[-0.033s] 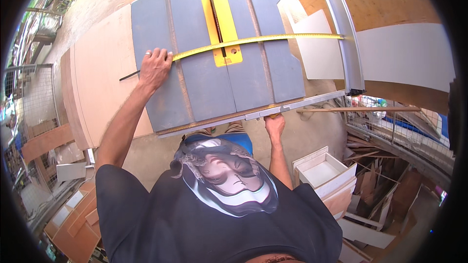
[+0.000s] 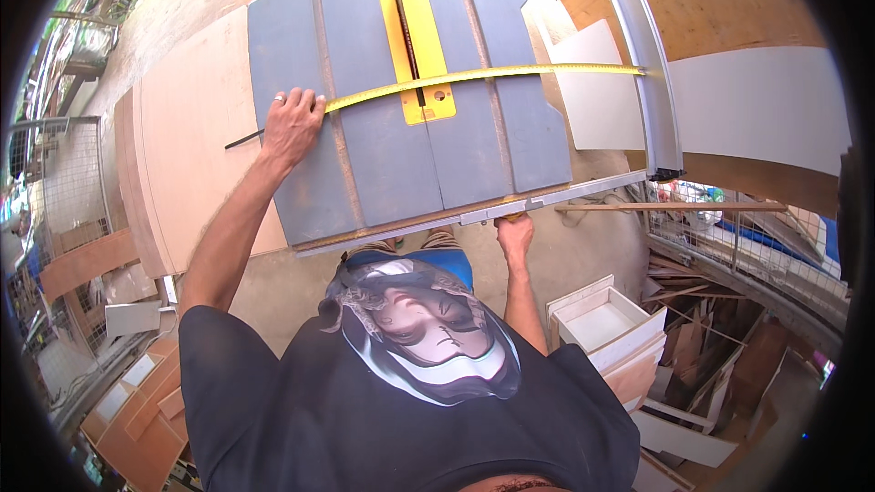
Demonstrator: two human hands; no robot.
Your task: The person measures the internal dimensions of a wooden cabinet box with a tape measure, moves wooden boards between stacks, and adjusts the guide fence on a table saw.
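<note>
A table saw with a grey top point(image 2: 383, 155) lies before me, its blade slot running through a yellow throat plate point(image 2: 436, 102). My left hand point(image 2: 293, 128), with a ring on one finger, is closed on a yellow tape measure point(image 2: 510, 72) at the top's left part. The blade stretches right across the slot to the metal rip fence point(image 2: 651, 82). A thin dark strip point(image 2: 242, 140) sticks out left of that hand. At the front rail point(image 2: 583, 189), my right hand point(image 2: 516, 239) is closed around a partly hidden knob with some yellow on it, just under the rail.
A plywood panel point(image 2: 196, 146) adjoins the saw's left side. White sheet material point(image 2: 756, 105) lies beyond the fence. Lower right are a white drawer box point(image 2: 597, 317) and piled wood offcuts point(image 2: 702, 346); more boards point(image 2: 137, 410) lean at lower left. Wire mesh stands on both sides.
</note>
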